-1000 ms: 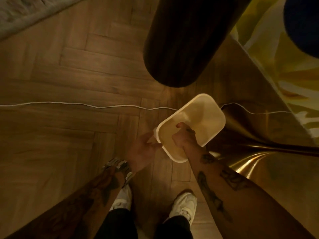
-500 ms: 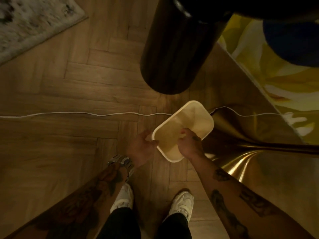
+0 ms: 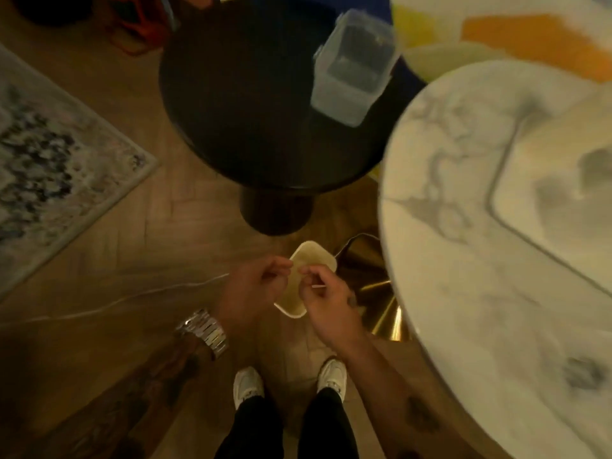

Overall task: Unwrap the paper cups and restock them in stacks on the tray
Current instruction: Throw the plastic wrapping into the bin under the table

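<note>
view: head camera, looking straight down; the right side is motion-blurred.
left hand (image 3: pixel 255 286): fingers curled, thumb close to forefinger, right at the rim of the cream container (image 3: pixel 313 260). Cannot tell whether the grip holds anything or touches the rim.
right hand (image 3: pixel 328 301): grip closed in a pinch on a thin white sliver (image 3: pixel 318 287); what it is cannot be made out.
cream container: below both hands and partly hidden by them, over the wood floor (image 3: pixel 165 246), beside the gold base (image 3: pixel 381 293).
tray (image 3: pixel 516 180): on the marble bench (image 3: pixel 440 243) at right; grey shapes on it are too blurred to identify.
dark round bench (image 3: pixel 265 111): carries a clear plastic box (image 3: pixel 354 67).
floor items: rug (image 3: pixel 49 160) at left; white cord (image 3: pixel 132 299).
left wrist: metal watch (image 3: pixel 205 329).
</note>
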The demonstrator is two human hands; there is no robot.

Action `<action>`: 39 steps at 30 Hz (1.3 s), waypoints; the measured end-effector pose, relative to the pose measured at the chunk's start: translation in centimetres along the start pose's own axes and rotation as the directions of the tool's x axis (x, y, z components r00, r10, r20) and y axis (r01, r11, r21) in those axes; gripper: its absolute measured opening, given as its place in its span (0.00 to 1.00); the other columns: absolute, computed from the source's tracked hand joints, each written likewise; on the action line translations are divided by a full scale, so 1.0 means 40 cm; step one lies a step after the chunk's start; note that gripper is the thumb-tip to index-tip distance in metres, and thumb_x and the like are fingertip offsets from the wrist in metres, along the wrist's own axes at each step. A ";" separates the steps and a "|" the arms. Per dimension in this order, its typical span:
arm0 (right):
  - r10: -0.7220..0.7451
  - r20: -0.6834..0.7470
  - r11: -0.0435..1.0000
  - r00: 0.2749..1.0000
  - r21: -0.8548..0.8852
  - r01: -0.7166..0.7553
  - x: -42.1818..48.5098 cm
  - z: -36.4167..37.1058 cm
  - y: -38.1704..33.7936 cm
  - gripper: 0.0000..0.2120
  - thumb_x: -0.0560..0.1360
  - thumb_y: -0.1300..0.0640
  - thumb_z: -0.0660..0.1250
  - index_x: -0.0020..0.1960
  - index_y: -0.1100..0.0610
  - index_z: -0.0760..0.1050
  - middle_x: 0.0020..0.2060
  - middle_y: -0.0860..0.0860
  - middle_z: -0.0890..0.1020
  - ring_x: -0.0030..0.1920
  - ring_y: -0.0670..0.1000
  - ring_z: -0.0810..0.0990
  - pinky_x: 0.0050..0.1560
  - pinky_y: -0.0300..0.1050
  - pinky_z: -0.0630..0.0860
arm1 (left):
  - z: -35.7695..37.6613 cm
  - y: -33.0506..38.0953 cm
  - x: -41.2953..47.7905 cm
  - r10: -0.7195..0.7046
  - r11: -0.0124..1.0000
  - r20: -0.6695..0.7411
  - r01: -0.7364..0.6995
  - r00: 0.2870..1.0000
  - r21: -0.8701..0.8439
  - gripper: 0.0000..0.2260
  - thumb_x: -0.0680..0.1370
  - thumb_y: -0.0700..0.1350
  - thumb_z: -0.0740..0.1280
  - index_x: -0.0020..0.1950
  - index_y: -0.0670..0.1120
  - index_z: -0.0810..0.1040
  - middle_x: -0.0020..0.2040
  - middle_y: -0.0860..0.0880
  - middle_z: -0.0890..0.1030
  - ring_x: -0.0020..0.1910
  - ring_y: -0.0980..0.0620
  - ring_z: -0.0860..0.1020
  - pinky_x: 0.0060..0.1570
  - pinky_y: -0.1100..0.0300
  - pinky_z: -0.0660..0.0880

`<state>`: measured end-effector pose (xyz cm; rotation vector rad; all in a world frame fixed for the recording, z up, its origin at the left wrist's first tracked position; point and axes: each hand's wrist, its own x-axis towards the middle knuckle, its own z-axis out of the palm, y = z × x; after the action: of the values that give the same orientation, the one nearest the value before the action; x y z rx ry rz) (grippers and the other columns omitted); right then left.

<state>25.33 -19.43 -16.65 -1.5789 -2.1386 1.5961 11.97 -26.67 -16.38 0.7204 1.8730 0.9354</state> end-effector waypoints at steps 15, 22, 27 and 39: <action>-0.192 -0.487 0.974 0.852 0.015 0.227 -0.379 -0.591 0.023 0.09 0.78 0.60 0.66 0.56 0.53 0.80 0.47 0.45 0.82 0.47 0.42 0.80 0.49 0.35 0.78 | 0.268 0.458 -0.190 0.205 0.952 0.290 -0.259 0.935 0.162 0.09 0.76 0.42 0.71 0.53 0.55 0.78 0.49 0.55 0.81 0.50 0.56 0.80 0.41 0.71 0.74; -0.185 -0.576 0.971 0.796 -0.232 0.058 -0.466 -0.725 0.241 0.14 0.76 0.56 0.66 0.61 0.48 0.77 0.56 0.45 0.78 0.54 0.44 0.76 0.56 0.39 0.74 | 0.458 0.545 -0.179 0.378 0.815 0.375 -0.496 0.846 0.300 0.19 0.74 0.48 0.72 0.64 0.58 0.74 0.59 0.58 0.72 0.53 0.59 0.74 0.50 0.68 0.70; -0.188 -0.505 0.847 0.843 -0.517 -0.120 -0.460 -0.758 0.351 0.28 0.67 0.44 0.66 0.67 0.43 0.72 0.71 0.51 0.69 0.72 0.54 0.60 0.66 0.55 0.64 | 0.578 0.585 -0.181 0.475 0.593 0.574 -0.724 0.668 0.352 0.18 0.73 0.49 0.72 0.62 0.54 0.76 0.59 0.57 0.73 0.59 0.59 0.72 0.61 0.66 0.69; -0.137 -0.723 0.990 0.677 -0.116 0.077 -0.402 -0.938 0.297 0.05 0.78 0.50 0.68 0.50 0.49 0.81 0.50 0.42 0.83 0.54 0.44 0.78 0.58 0.44 0.71 | 0.667 0.687 -0.150 0.356 0.767 0.573 -0.581 0.738 0.272 0.32 0.70 0.55 0.75 0.70 0.57 0.65 0.61 0.59 0.73 0.57 0.61 0.74 0.55 0.63 0.73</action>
<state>61.85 -5.77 0.26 -1.6717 -1.7809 0.6385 41.30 -8.04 0.85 1.6301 1.4464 0.5374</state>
